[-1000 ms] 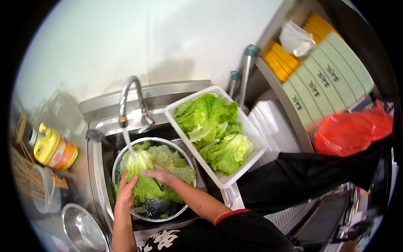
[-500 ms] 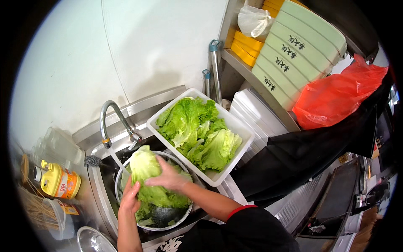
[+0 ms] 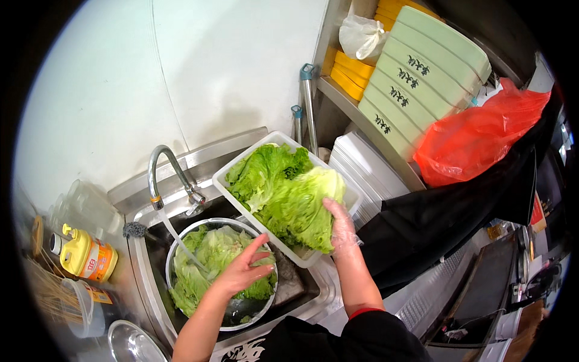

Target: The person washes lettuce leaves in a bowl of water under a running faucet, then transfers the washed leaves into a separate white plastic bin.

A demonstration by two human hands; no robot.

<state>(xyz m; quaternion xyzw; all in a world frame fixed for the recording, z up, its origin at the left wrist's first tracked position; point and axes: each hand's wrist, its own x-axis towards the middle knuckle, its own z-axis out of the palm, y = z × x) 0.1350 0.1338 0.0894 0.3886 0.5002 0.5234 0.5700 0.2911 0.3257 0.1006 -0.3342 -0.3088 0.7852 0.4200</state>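
Note:
In a clear thin glove, my right hand (image 3: pixel 342 228) grips the right edge of a bunch of lettuce leaves (image 3: pixel 316 202) at the white tray (image 3: pixel 313 259). More lettuce (image 3: pixel 265 169) fills the tray's far part. My left hand (image 3: pixel 243 271) holds nothing; its fingers are spread above the near right side of a round basin (image 3: pixel 170 265). Inside the basin lies wet lettuce (image 3: pixel 193 286), with dark water showing at the near side. A stream from the curved metal faucet (image 3: pixel 155 169) runs onto these leaves. The basin stands in a steel sink (image 3: pixel 140 271), and the tray overlaps the sink's right side.
Left of the sink are a yellow pump bottle (image 3: pixel 90 256), a scrubbing brush (image 3: pixel 134 230), a tub with thin sticks (image 3: pixel 81 308) and a metal bowl (image 3: pixel 129 344). Stacked green bins (image 3: pixel 416 78) and a red plastic bag (image 3: pixel 479 145) occupy the right-hand shelf.
My right hand has carried the lettuce bunch rightward from the basin to the tray. My left hand has come off the bunch, moved right and opened.

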